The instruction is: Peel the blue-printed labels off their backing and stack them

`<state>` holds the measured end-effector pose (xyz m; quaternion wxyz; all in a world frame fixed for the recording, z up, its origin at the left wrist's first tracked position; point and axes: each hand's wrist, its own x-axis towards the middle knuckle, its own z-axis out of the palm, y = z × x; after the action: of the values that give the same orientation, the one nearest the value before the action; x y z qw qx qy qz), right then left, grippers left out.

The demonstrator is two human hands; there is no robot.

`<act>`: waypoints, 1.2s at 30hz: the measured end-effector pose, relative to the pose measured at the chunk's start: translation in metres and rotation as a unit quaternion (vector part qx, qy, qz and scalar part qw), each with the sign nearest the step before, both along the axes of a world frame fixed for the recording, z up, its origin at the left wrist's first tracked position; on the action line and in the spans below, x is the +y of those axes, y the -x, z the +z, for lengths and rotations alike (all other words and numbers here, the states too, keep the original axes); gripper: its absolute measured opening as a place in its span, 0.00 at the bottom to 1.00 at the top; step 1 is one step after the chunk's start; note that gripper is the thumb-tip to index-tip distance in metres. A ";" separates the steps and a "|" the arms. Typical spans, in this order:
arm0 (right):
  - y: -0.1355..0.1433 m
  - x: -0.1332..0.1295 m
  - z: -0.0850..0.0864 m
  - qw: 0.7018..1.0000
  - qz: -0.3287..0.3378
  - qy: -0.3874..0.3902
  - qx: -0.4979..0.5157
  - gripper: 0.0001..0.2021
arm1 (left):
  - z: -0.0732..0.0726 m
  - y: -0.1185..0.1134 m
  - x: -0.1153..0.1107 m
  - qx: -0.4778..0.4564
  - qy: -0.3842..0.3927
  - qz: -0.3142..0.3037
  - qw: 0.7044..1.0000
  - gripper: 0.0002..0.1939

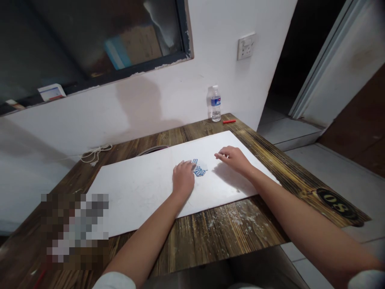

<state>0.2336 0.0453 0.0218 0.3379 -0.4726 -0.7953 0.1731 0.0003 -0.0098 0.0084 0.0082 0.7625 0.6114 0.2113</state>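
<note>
A small cluster of blue-and-white pieces lies on a white board; they are too small to name. My left hand rests at the cluster's left edge, palm down, its fingers stretched forward and the fingertips close to the pieces. To the right of the cluster, my right hand hovers a little above the board, its shadow falling beneath it. Its fingers are bent, with a gap showing between thumb and fingers, and I see nothing held there.
The board lies on a dark wooden table. At the back stand a water bottle and a red stick-like item. A white cable lies at the back left. A pixelated patch covers the front left. A wall closes the far side.
</note>
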 end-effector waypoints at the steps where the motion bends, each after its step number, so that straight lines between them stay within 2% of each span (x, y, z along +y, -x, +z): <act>1: 0.000 0.000 -0.001 1.000 0.014 0.004 -0.006 0.12 | 0.000 0.001 0.001 0.002 0.004 0.027 1.000 0.18; 3: 0.001 0.001 -0.003 0.998 0.056 0.008 -0.021 0.10 | 0.001 0.002 0.001 0.001 0.032 0.032 0.999 0.20; 4: 0.002 0.002 -0.004 0.997 0.077 0.006 -0.029 0.09 | 0.002 0.002 0.001 0.002 0.053 0.008 0.999 0.22; 6: 0.003 0.002 -0.007 0.995 0.096 -0.003 -0.040 0.09 | 0.006 -0.001 -0.002 0.011 0.096 -0.083 0.992 0.28; 8: 0.003 0.002 -0.008 0.996 0.084 -0.009 -0.037 0.10 | 0.009 -0.004 -0.006 0.032 0.124 -0.185 0.974 0.33; 10: 0.003 0.002 -0.008 0.998 0.061 -0.011 -0.029 0.11 | 0.010 -0.007 -0.008 0.039 0.124 -0.229 0.965 0.28; 12: 0.001 0.002 -0.006 0.998 0.051 -0.012 -0.026 0.10 | 0.008 -0.007 -0.008 0.026 0.094 -0.200 0.975 0.17; 14: -0.001 0.002 -0.004 0.996 0.076 -0.006 -0.034 0.09 | 0.006 -0.005 -0.006 0.007 0.049 -0.124 0.991 0.12; 16: -0.003 0.001 -0.002 0.991 0.123 0.021 -0.054 0.06 | 0.003 -0.002 -0.003 -0.012 0.013 -0.045 0.999 0.14; 18: -0.002 -0.001 -0.001 0.984 0.148 0.051 -0.082 0.10 | 0.002 0.000 0.000 -0.034 0.003 0.014 0.999 0.17; 20: 0.002 -0.005 -0.002 0.982 0.144 0.059 -0.109 0.16 | 0.002 0.001 0.001 -0.052 0.014 0.032 0.998 0.16; 22: 0.008 -0.008 -0.004 0.982 0.134 0.045 -0.126 0.19 | 0.004 0.001 0.000 -0.051 0.046 -0.015 0.998 0.19; 24: 0.013 -0.010 -0.008 0.982 0.130 0.028 -0.134 0.19 | 0.007 -0.001 -0.003 -0.029 0.091 -0.121 0.988 0.28; 26: 0.015 -0.009 -0.011 0.984 0.126 0.017 -0.128 0.17 | 0.009 -0.003 -0.006 0.004 0.126 -0.228 0.966 0.37; 28: 0.013 -0.005 -0.012 0.987 0.122 0.009 -0.102 0.12 | 0.010 -0.004 -0.007 0.015 0.135 -0.269 0.954 0.32; 29: 0.011 -0.002 -0.013 0.990 0.115 0.005 -0.081 0.11 | 0.010 -0.005 -0.007 0.011 0.128 -0.262 0.956 0.27; 31: 0.006 0.003 -0.013 0.996 0.088 0.000 -0.035 0.10 | 0.007 -0.004 -0.005 -0.002 0.099 -0.200 0.975 0.21; 34: 0.001 0.006 -0.011 0.999 0.043 0.000 0.016 0.13 | 0.002 0.000 0.000 0.009 0.037 -0.022 0.999 0.21; 36: 0.001 0.005 -0.010 0.999 0.031 -0.003 0.028 0.14 | -0.002 0.003 0.002 0.027 0.020 0.076 0.997 0.21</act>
<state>0.2329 0.0504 0.0118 0.3559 -0.4419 -0.8003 0.1938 -0.0024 -0.0077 0.0066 -0.0086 0.7187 0.6719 0.1784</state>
